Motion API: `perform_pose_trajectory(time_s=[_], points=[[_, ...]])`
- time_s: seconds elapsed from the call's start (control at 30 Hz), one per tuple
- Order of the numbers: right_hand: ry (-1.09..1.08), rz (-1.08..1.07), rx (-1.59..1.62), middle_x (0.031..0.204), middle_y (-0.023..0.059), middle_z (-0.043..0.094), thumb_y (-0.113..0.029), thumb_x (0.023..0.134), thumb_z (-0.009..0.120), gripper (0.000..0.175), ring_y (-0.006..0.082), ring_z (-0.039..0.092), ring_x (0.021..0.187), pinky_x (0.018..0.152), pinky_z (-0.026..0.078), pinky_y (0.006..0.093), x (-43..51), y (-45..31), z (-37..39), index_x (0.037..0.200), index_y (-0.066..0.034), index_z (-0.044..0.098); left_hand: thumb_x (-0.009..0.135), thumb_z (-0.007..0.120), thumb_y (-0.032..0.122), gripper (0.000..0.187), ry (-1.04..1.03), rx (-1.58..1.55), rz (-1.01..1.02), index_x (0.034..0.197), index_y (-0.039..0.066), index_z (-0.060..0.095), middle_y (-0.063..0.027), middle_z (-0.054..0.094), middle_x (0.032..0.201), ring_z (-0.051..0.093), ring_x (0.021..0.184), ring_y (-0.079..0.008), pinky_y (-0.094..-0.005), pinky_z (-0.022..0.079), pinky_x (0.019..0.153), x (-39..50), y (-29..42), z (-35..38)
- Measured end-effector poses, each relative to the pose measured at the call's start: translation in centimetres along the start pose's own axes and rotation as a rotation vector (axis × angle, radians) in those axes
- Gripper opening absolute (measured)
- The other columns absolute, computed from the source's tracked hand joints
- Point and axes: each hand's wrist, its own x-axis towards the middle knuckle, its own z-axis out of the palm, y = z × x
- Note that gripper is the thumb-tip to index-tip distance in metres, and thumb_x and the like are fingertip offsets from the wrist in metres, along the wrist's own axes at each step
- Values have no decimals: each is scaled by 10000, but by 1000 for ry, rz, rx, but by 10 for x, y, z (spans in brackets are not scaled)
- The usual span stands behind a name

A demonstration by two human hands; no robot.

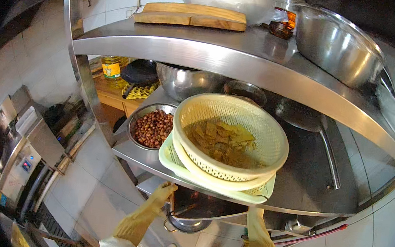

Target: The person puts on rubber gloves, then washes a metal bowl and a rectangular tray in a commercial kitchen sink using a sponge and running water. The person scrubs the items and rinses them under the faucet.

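Observation:
Below the front edge of the middle steel shelf, a dark rectangular tray (209, 207) spans the gap between my two hands. My left hand (163, 193) grips its left side, fingers curled at the rim. At the tray's right end is my right hand (255, 215), its fingers hidden under the shelf. Dark reddish bits and a thin stick-like thing show in the tray, too dim to name. Directly above stands a pale plastic colander (231, 135) holding flat brown pieces, nested in a light green plastic basket (166, 158).
A steel bowl of reddish-brown nuts or beans (154, 128) sits left of the colander. Behind are a large steel bowl (188, 81) and a wok with a metal handle (330, 156). Wooden boards (192, 16) and a steel pot (336, 44) occupy the upper shelf (206, 52).

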Motion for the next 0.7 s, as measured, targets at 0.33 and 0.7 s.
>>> perform_pose_trajectory(time_s=[0.33, 0.7], points=[[66, -14, -40, 1140, 157, 654, -435, 977, 603, 549, 284, 657, 1004, 889, 525, 387, -21, -101, 20, 1379, -63, 568, 951, 614, 294, 237, -184, -111, -28, 878, 72, 655, -22, 590, 702, 557, 595, -139, -297, 462, 553, 48, -22, -5], [-836, -300, -1084, 931, 169, 724, -562, 959, 590, 598, 302, 719, 861, 779, 558, 407, -241, -211, 179, 1345, -107, 617, 1034, 438, 584, 681, -45, -453, -93, 1382, 5, 524, -146, 691, 1099, 693, 842, -214, -328, 538, 750, -17, -23, -51]])
